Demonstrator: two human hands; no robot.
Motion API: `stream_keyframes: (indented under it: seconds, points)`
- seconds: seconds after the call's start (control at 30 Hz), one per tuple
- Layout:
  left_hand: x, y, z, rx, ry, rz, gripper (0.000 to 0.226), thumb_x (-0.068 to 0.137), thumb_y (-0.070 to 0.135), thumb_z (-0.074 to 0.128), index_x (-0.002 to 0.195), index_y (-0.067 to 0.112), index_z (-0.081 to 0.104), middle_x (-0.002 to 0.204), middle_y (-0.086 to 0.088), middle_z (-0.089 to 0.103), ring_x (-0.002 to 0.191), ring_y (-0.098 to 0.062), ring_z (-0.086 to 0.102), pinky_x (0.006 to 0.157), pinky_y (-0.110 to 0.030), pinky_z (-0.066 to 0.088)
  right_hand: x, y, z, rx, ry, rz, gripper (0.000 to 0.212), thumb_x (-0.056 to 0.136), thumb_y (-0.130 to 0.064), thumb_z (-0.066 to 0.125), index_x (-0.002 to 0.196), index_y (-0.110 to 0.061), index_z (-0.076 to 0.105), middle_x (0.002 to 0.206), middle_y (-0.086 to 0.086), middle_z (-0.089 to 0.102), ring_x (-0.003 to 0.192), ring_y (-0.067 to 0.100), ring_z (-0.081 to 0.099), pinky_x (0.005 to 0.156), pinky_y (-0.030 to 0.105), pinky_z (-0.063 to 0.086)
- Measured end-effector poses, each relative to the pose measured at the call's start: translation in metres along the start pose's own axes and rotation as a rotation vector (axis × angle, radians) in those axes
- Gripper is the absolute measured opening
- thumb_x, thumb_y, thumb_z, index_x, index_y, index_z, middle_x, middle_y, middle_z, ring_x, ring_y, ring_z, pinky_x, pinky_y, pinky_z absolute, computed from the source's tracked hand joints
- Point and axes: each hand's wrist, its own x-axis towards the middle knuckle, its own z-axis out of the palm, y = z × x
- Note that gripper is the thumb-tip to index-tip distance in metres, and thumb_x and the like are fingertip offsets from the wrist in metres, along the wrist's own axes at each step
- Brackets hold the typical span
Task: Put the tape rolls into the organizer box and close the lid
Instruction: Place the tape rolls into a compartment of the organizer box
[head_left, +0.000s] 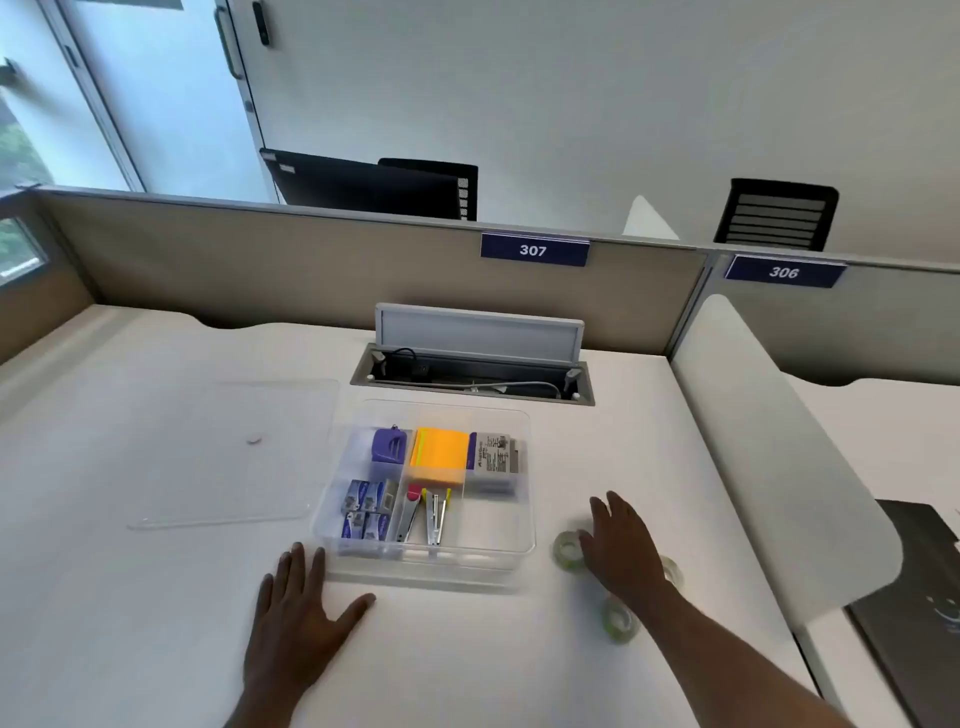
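Observation:
A clear organizer box (524, 525) stands open in the middle of the white desk, with sticky notes, staple boxes and staplers in its compartments; its front right compartment looks bare. The clear lid (234, 457) lies flat to its left. Three clear tape rolls lie right of the box: one (567, 548) by my right thumb, one (619, 619) nearer me, one (673, 570) partly hidden behind my wrist. My right hand (621, 545) hovers over them, fingers spread. My left hand (301, 613) rests flat at the box's front left corner.
An open cable hatch (472, 371) sits just behind the box. A tan partition (311, 270) closes the desk's far side. A white curved divider (779, 457) bounds the right edge, with a dark mat (919, 597) beyond it.

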Motion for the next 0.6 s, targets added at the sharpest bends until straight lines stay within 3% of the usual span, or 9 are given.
stream_keyframes:
  seconds: [0.13, 0.27, 0.43, 0.6]
  points:
    - [0.0, -0.002, 0.0, -0.013, 0.032, -0.013, 0.109, 0.066, 0.09, 0.019, 0.149, 0.019, 0.025, 0.159, -0.012, 0.019, 0.148, -0.024, 0.012, 0.121, -0.042, 0.012, 0.005, 0.003, 0.001, 0.032, 0.008, 0.021, 0.031, 0.064, -0.007, 0.077, 0.092, 0.001, 0.068, 0.094, 0.022, 0.068, 0.079, 0.041, 0.067, 0.067, 0.042, 0.059]
    - [0.0, -0.003, 0.002, -0.005, 0.035, -0.002, 0.105, 0.069, 0.089, 0.021, 0.148, 0.02, 0.026, 0.159, -0.011, 0.019, 0.148, -0.023, 0.012, 0.121, -0.043, 0.013, 0.007, 0.009, 0.007, -0.026, -0.193, 0.059, 0.03, 0.084, -0.016, 0.045, 0.112, -0.013, 0.056, 0.121, 0.005, 0.055, 0.117, 0.028, 0.05, 0.092, 0.036, 0.044]
    - [0.002, -0.004, 0.004, -0.003, 0.026, 0.0, 0.104, 0.07, 0.088, 0.02, 0.149, 0.021, 0.025, 0.159, -0.012, 0.018, 0.148, -0.024, 0.013, 0.121, -0.043, 0.013, 0.01, 0.014, 0.009, -0.096, -0.204, 0.071, 0.037, 0.083, -0.017, 0.044, 0.12, -0.019, 0.051, 0.13, 0.0, 0.049, 0.119, 0.026, 0.045, 0.096, 0.037, 0.04]
    - [0.0, -0.003, 0.002, 0.031, 0.013, 0.006, 0.104, 0.07, 0.088, 0.019, 0.15, 0.022, 0.018, 0.161, -0.011, 0.011, 0.149, -0.024, 0.007, 0.121, -0.042, 0.009, 0.011, 0.013, 0.014, -0.069, -0.293, 0.143, 0.048, 0.082, -0.012, 0.046, 0.13, -0.019, 0.041, 0.153, 0.009, 0.021, 0.124, 0.034, 0.038, 0.098, 0.046, 0.041]
